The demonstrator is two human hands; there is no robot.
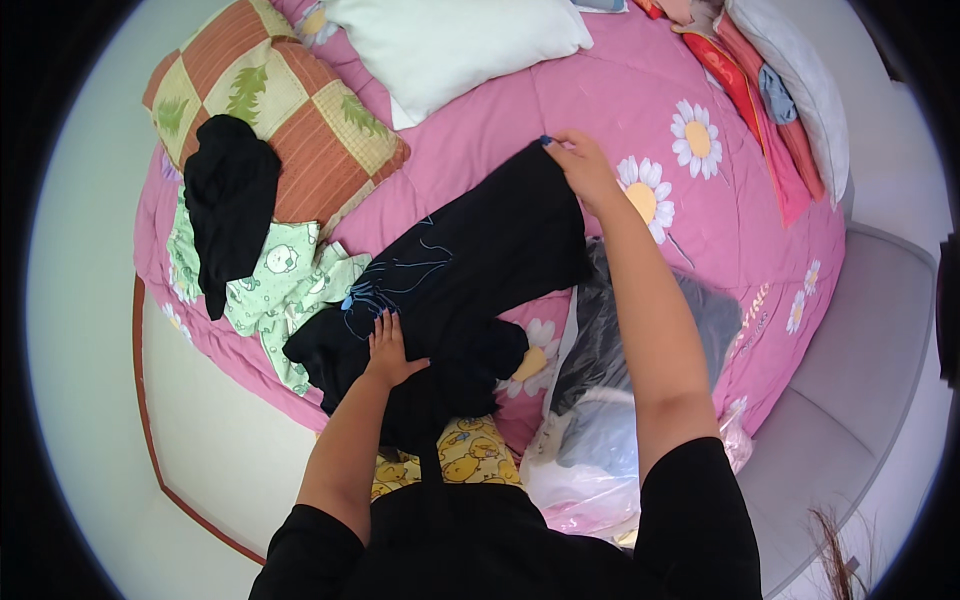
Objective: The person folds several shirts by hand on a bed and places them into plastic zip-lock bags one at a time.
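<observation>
Pink quilted bedspread with white daisy print (460, 165) covers most of the view. Grey padded upholstered panel (850, 340) runs along its right side. Black fabric garment with thin blue line drawing (490, 240) lies on the bedspread in front of the person, slanting from near the body up to the far right; far part spread flat, near part bunched. Brown-and-cream checked pillow with green leaf motifs (320, 105) at far left, plain white pillow (470, 50) at the far edge beside it. Clear plastic packaging with dark, folded contents (595, 350) sits right of the garment, partly behind the right forearm. Crumpled black cloth (232, 190) lies over pale green cartoon-print cloth (285, 280) at left, also against the checked pillow. Yellow cartoon-print fabric (465, 455) shows by the person's body. Right hand (583, 170) pinches the garment's far corner, thumb and fingers closed on it. Left hand (388, 355) is palm-down on the garment, fingers extended, not gripping, near the blue drawing.
</observation>
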